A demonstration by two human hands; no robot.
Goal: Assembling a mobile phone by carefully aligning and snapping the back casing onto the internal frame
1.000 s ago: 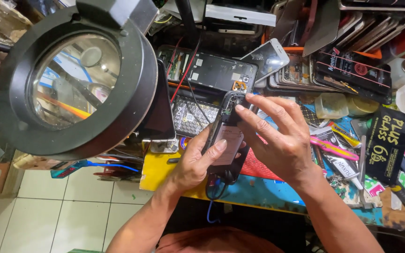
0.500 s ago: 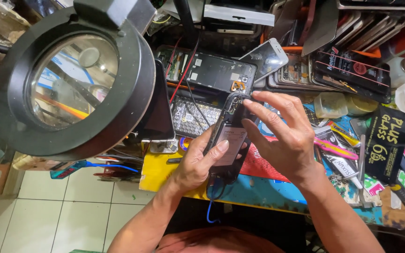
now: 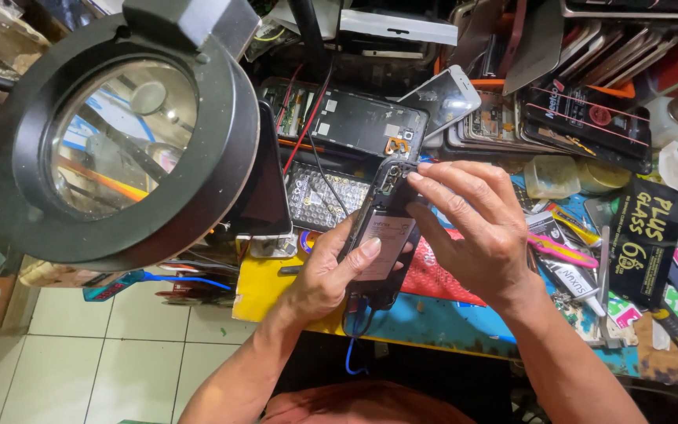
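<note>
I see the opened phone [image 3: 382, 235] held up over the table [image 3: 464, 326], its back off and its insides showing. My left hand [image 3: 325, 275] has its grip closed around the lower half of the phone, thumb flat on the pale part in the middle. My right hand [image 3: 476, 228] has a narrow grip, fingertips [image 3: 417, 174] pinched at the top end of the phone by the camera part. I think that top end is where it could go wrong: if the pinch pulls too hard, a tiny part inside could bend or snap. The blue cable [image 3: 351, 357] hangs down below my left grip, and a tug could pull it out or tip the phone. Just past my right grip lie another dark open phone [image 3: 362, 122] and a white phone [image 3: 445, 94]; the big round magnifier lamp [image 3: 119, 133] sits off beyond my left grip. Since half a second ago, my right fingers have slid up to the top end and my left thumb has moved a little higher.
</note>
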